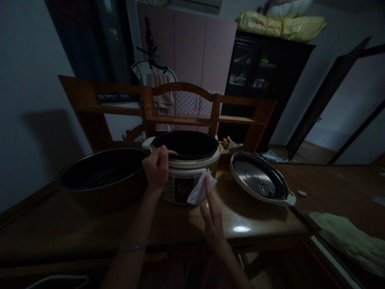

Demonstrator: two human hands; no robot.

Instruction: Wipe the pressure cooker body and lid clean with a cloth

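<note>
An electric cooker (194, 164) with a white rim and a dark control panel stands on the wooden desk, its lid off and its inside dark. My left hand (157, 169) is closed on the cooker's front left rim, fingers reaching over the edge. Against the right part of the front panel lies a white tissue (199, 190). My right hand (214, 220) has it under the outstretched index finger, the other fingers curled. A large dark inner pot (104, 196) sits to the left. On the right, the round lid (255, 176) rests with its metal underside up.
Behind the cooker rises a wooden shelf rack (180, 86) along the desk's back edge. A small whitish round piece (302, 193) lies right of the lid. Pale green cloth (345, 237) is at the lower right. Farther back are pink wardrobes (189, 52) and a dark cabinet (282, 68).
</note>
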